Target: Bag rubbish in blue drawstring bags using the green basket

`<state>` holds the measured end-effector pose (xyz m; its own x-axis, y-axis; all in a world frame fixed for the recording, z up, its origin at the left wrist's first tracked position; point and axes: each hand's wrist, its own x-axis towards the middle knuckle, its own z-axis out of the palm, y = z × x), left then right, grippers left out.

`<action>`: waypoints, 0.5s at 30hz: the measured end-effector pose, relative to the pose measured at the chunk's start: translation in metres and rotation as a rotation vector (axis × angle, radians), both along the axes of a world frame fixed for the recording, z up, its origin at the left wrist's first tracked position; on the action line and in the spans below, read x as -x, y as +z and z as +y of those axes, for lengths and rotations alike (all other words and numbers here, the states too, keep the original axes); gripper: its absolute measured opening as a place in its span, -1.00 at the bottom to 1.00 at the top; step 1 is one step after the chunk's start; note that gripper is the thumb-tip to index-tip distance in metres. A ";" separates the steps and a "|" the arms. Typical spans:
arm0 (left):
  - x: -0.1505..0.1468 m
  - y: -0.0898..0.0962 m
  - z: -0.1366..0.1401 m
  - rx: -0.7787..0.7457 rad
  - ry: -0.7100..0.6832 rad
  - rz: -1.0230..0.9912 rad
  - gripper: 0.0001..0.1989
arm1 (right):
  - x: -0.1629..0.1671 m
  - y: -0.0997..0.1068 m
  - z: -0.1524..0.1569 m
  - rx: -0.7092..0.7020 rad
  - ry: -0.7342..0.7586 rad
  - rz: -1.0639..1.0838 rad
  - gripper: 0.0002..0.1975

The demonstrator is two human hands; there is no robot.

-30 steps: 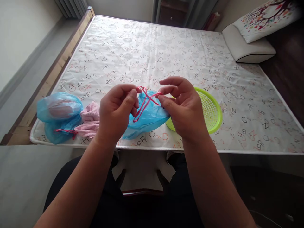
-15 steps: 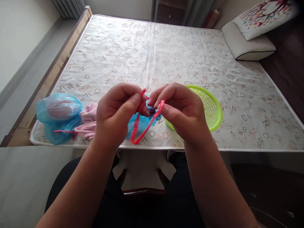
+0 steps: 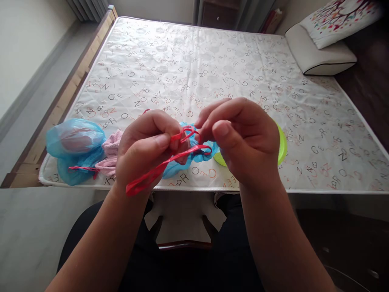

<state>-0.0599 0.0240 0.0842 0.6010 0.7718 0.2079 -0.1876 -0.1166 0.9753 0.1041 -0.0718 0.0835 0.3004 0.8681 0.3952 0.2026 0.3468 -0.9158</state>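
Note:
My left hand (image 3: 146,146) is closed, with thumb and fingers pinching a red plastic ribbon (image 3: 148,174). The ribbon has small loops above the fingertips, and a longer folded length hangs down to the left across the palm. My right hand (image 3: 243,138) is close by on the right, its thumb lifted away from its curled fingers. A ribbon loop comes up to or against those fingertips; whether they touch it is hard to tell. Behind both hands lies a crumpled blue plastic bag (image 3: 176,168), partly hidden.
A green plastic basket (image 3: 282,144) sits mostly behind my right hand. To the left are a blue bag with something pinkish inside (image 3: 75,138) and a pink cloth (image 3: 109,162). All lie on a letter-printed mattress (image 3: 182,73). A cushion (image 3: 322,52) stands at far right.
The right thumb has come off the ribbon. The ribbon's long loop has swung left and now hangs over the left palm, with smaller loops at the left fingertips.

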 end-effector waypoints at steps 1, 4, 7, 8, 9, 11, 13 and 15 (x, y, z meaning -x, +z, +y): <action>0.001 0.001 0.000 -0.009 -0.013 0.003 -0.52 | 0.002 0.001 -0.001 -0.001 -0.012 0.009 -0.80; 0.004 0.002 0.000 -0.010 -0.093 -0.031 -0.51 | 0.006 0.005 -0.003 -0.004 0.036 0.018 -0.87; 0.006 0.002 0.001 0.015 -0.122 -0.043 -0.51 | 0.006 0.007 -0.006 0.001 0.065 -0.020 -0.81; 0.007 0.002 0.001 0.022 -0.103 -0.031 -0.52 | 0.005 0.008 -0.006 0.016 0.062 -0.045 -0.82; 0.007 0.003 0.000 0.026 -0.078 -0.017 -0.54 | 0.003 0.008 -0.006 0.038 0.055 -0.068 -0.84; 0.007 0.007 -0.001 0.023 -0.052 -0.020 -0.55 | 0.000 0.009 -0.007 0.060 0.056 -0.109 -0.84; 0.005 0.011 -0.003 0.004 -0.078 -0.068 -0.52 | -0.001 0.009 -0.007 0.028 0.078 -0.131 -0.83; 0.001 0.012 -0.006 -0.012 -0.088 -0.106 -0.50 | 0.000 0.008 -0.006 -0.006 0.082 -0.119 -0.81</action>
